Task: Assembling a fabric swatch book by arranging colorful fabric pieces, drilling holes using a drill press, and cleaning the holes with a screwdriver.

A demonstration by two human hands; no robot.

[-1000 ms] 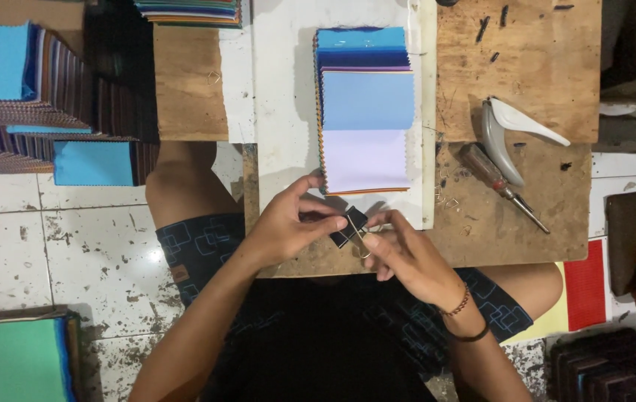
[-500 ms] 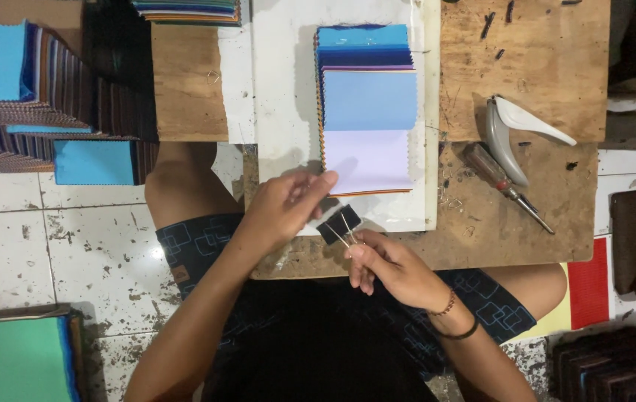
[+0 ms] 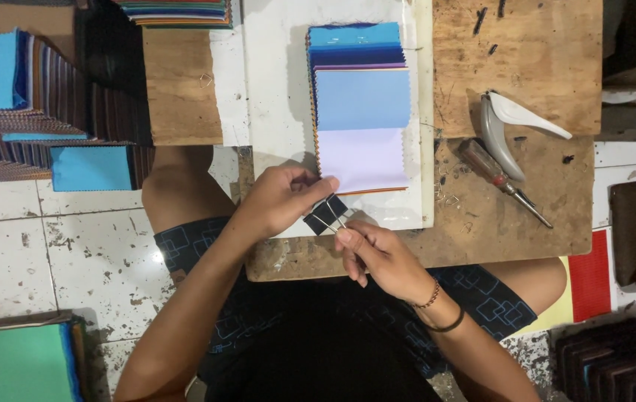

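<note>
A fanned stack of fabric swatches (image 3: 361, 104) in blues, purple and pale lilac lies on a white board (image 3: 273, 89). At the stack's near left corner sits a black binder clip (image 3: 325, 214) with wire handles. My left hand (image 3: 281, 199) pinches the clip's black body from the left. My right hand (image 3: 377, 254) holds the clip's wire handles from below, fingers closed on them. Both hands are over the front edge of the wooden work board (image 3: 482, 223).
A white-handled stapler-like tool (image 3: 508, 123) and a screwdriver (image 3: 500, 179) lie on the wood to the right. Piles of swatch books (image 3: 13, 97) stand at the left, another at top (image 3: 176, 11). Green sheets (image 3: 13, 365) lie on the tiled floor at lower left.
The clip and both hands have shifted slightly up and left toward the stack's near corner; my right hand now grips the wire handles lower down.
</note>
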